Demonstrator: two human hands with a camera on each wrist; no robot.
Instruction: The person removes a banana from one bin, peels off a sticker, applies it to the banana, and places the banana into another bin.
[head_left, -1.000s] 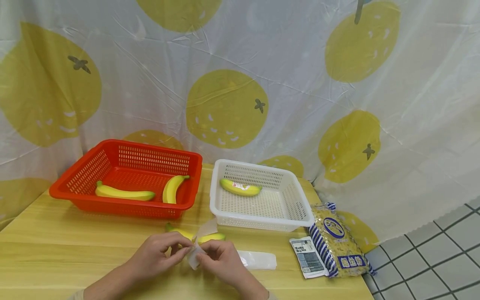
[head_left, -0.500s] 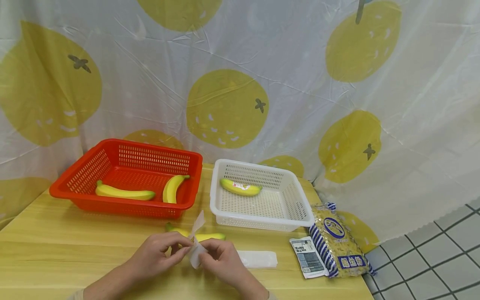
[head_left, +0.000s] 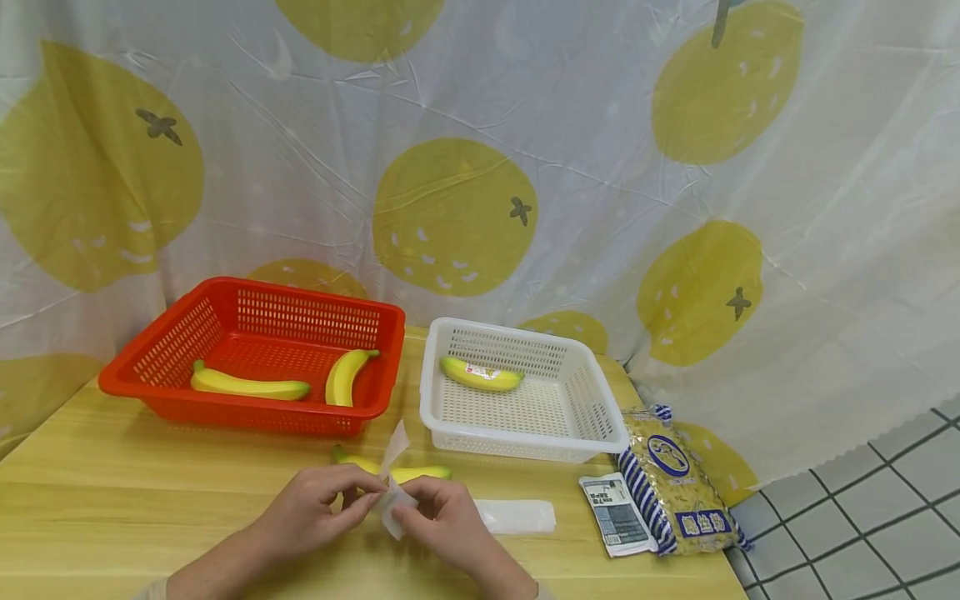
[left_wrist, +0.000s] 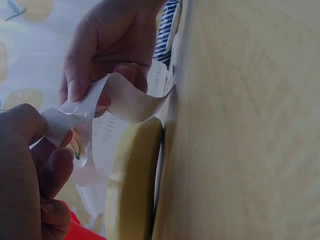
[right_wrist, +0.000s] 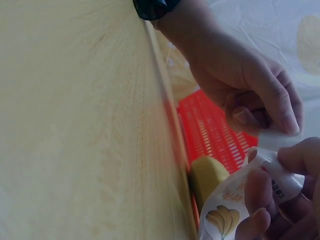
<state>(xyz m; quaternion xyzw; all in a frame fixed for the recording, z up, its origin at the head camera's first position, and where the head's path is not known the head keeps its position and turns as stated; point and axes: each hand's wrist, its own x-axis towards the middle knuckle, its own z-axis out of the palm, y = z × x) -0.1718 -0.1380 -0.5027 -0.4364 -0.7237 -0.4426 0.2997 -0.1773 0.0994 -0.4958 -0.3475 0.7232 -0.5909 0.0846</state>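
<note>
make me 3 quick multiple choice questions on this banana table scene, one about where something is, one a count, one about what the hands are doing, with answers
1. Where does the banana nearest the hands lie?
A. in the red basket
B. on the table, in front of the baskets
C. in the white basket

2. How many bananas are in the red basket?
A. one
B. two
C. four

3. What are the hands doing?
A. both pinch a sticker and its backing paper
B. both lie flat on the table
C. one lifts a basket

Answers:
1 B: that banana rests on the table, just beyond the fingers.
2 B: two bananas lie in the red basket; the white basket holds one.
3 A: the left hand and right hand both pinch the sticker, with a banana print on it in the right wrist view.
</note>
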